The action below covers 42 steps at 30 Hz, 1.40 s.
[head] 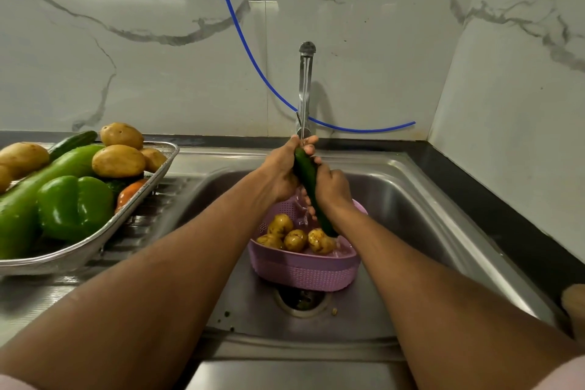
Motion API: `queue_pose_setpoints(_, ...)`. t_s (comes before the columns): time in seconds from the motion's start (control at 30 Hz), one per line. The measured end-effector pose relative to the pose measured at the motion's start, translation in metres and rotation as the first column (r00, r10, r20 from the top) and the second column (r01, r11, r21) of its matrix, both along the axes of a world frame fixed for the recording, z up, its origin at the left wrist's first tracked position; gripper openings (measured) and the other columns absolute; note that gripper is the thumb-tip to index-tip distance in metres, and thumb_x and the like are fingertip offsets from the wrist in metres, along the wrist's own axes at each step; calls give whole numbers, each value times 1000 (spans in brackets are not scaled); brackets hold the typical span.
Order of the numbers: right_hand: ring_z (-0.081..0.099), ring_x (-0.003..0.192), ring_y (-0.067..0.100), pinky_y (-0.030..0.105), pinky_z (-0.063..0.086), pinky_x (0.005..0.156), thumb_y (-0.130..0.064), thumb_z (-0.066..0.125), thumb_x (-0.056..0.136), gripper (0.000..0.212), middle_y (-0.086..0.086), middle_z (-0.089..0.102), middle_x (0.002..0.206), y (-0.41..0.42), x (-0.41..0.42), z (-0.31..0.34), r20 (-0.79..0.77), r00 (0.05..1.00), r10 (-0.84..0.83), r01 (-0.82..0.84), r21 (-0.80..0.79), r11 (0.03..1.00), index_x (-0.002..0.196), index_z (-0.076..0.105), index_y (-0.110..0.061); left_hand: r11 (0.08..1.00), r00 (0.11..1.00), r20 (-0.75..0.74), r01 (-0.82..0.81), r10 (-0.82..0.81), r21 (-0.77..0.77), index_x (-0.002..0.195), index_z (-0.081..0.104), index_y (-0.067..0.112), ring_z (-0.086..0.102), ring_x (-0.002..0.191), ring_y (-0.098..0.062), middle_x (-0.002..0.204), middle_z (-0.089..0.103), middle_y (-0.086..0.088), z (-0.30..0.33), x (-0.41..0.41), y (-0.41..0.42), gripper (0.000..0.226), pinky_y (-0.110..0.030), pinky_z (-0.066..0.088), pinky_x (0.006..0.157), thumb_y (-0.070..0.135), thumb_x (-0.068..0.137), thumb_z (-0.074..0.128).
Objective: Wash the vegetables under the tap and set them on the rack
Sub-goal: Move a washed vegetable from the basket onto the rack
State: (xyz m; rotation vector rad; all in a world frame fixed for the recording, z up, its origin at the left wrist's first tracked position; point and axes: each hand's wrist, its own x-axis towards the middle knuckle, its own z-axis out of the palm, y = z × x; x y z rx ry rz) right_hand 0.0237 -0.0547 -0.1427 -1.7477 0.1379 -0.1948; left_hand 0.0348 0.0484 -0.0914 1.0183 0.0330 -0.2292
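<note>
**Wet cucumber could slip**

Both hands, left hand [281, 168] and right hand [332, 188], are wrapped around the cucumber [308, 180] under the running tap [305, 85]. A slick grip may drop it onto the potatoes [294, 236] in the pink basket [304, 272].

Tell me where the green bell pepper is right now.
In the head view, the green bell pepper lies at the left in the metal mesh tray, beside the long pale green gourd, below the potatoes.
</note>
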Motion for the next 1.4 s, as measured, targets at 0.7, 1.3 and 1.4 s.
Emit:
queue_pose_setpoints(0.7, 58, 47, 23, 29, 47, 47, -48, 33, 109, 59, 14, 64, 65, 5, 0, 7, -136, 990, 20, 2, 160, 987, 96, 67, -2, 986, 968, 231, -127, 99, 111, 106, 63, 10, 64, 83, -19, 89, 65, -8, -13, -11, -12, 29, -38, 54, 94, 30, 110, 43)
queue_pose_setpoints(1.3, 56, 50, 23, 29, 45, 49, -55, 47, 103, 55, 13, 61, 64, 21, -5, 19, -200, 975, 101, -23, 360, 933, 79, 67, -10, 975, 938, 339, -138, 73, 172, 109, 62, 7, 62, 76, -15, 84, 62, -4, -9, -7, -1, 23, -27, 55, 79, 21, 109, 44)
queue_pose_setpoints(1.4, 54, 44, 21, 26, 44, 43, -55, 40, 106, 60, 12, 60, 60, 20, -6, 17, -250, 963, 96, -23, 281, 959, 89, 67, -4, 931, 930, 355, -211, 97, 297, 100, 60, 9, 58, 68, -12, 79, 58, -4, -9, -4, -3, 24, -26, 53, 72, 24, 109, 43)
